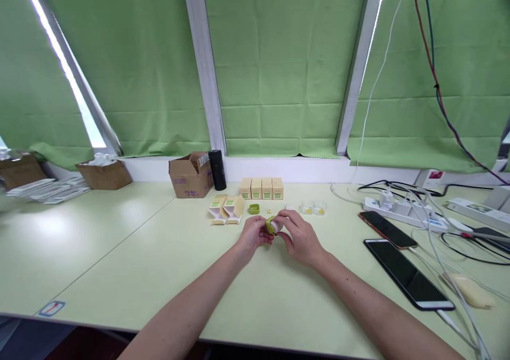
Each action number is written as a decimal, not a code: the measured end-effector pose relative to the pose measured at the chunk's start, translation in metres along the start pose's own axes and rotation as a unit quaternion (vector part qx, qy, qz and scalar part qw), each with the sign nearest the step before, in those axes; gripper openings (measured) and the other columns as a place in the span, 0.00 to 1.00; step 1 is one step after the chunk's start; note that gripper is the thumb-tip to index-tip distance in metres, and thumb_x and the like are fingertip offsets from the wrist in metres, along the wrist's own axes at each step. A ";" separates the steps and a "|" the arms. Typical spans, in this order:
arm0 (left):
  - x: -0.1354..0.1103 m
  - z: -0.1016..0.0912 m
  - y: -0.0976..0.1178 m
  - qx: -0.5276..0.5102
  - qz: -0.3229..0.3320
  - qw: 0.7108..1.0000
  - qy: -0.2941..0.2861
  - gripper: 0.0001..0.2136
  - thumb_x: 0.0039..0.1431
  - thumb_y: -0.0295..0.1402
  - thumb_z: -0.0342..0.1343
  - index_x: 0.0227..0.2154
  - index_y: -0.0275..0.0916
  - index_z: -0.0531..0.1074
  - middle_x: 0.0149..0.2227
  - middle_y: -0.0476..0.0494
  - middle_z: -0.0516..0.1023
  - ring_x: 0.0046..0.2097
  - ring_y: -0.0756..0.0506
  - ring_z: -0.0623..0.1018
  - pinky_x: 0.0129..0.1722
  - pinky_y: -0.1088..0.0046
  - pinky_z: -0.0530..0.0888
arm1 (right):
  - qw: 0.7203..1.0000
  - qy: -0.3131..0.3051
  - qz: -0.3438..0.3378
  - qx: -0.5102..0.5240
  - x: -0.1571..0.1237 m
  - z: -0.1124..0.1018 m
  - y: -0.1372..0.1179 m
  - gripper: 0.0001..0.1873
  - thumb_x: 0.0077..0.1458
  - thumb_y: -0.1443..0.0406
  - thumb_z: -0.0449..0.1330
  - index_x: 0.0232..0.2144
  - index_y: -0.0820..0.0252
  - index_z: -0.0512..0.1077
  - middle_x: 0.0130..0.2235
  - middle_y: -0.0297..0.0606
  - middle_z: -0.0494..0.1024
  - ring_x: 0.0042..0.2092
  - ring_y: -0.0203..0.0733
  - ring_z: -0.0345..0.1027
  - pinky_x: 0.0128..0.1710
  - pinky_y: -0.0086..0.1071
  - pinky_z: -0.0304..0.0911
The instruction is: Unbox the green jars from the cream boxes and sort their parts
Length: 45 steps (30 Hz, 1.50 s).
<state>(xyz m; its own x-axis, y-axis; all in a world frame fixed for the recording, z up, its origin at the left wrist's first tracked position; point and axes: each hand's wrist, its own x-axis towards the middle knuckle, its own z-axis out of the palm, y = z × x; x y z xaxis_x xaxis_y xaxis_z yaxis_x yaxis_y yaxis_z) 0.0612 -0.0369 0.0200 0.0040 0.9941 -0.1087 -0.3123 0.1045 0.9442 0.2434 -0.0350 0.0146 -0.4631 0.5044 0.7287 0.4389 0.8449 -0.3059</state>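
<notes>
My left hand (253, 233) is closed around a small olive-green case (270, 225) above the near-middle of the table. From the other side, the fingers of my right hand (298, 234) grip a small white rounded piece (276, 226), which sits at the mouth of the green case; my fingers partly hide both. Just beyond my hands lies another olive-green case part (254, 209), with a tiny yellowish piece (269, 211) beside it. A flat white piece (289, 207) shows behind my right hand. Clear plastic cups (313, 208) with yellow spots stand farther right.
Several small tan boxes (262, 189) stand in a row at the back. Two opened boxes (227, 209) lie left of them. A cardboard carton (191, 176) and black cylinder (217, 169) stand behind. Phones (407, 272), cables and a power strip (414, 214) occupy the right side.
</notes>
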 end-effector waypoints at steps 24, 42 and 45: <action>0.009 -0.008 -0.002 0.079 0.049 0.995 0.038 0.15 0.51 0.45 0.61 0.27 0.39 0.66 0.21 0.45 0.76 0.20 0.50 0.72 0.18 0.76 0.66 | 0.704 0.136 0.400 0.571 0.004 0.011 0.021 0.28 0.36 0.50 0.78 0.35 0.62 0.79 0.37 0.42 0.81 0.37 0.44 0.74 0.33 0.35 0.70; -0.005 0.000 0.001 0.262 0.284 0.922 -0.013 0.13 0.63 0.40 0.58 0.47 0.40 0.72 0.47 0.40 0.77 0.47 0.44 0.77 0.45 0.66 0.74 | 0.995 0.083 0.035 -0.029 -0.008 0.009 0.020 0.14 0.65 0.66 0.57 0.52 0.53 0.69 0.51 0.46 0.75 0.53 0.52 0.70 0.47 0.45 0.72; -0.012 0.003 0.001 0.278 0.279 0.917 -0.057 0.15 0.64 0.42 0.58 0.50 0.41 0.72 0.52 0.38 0.77 0.50 0.43 0.77 0.49 0.64 0.74 | 0.995 0.079 -0.001 -0.066 -0.008 0.008 0.018 0.14 0.65 0.67 0.56 0.53 0.54 0.68 0.51 0.46 0.75 0.52 0.52 0.71 0.46 0.45 0.72</action>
<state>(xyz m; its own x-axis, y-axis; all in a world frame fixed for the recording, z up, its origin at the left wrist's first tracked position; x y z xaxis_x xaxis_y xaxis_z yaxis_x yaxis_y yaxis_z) 0.0638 -0.0485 0.0226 0.0997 0.8909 0.4431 0.2369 -0.4538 0.8591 0.2484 -0.0222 -0.0019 -0.3415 0.4605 0.8193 0.5399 0.8097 -0.2301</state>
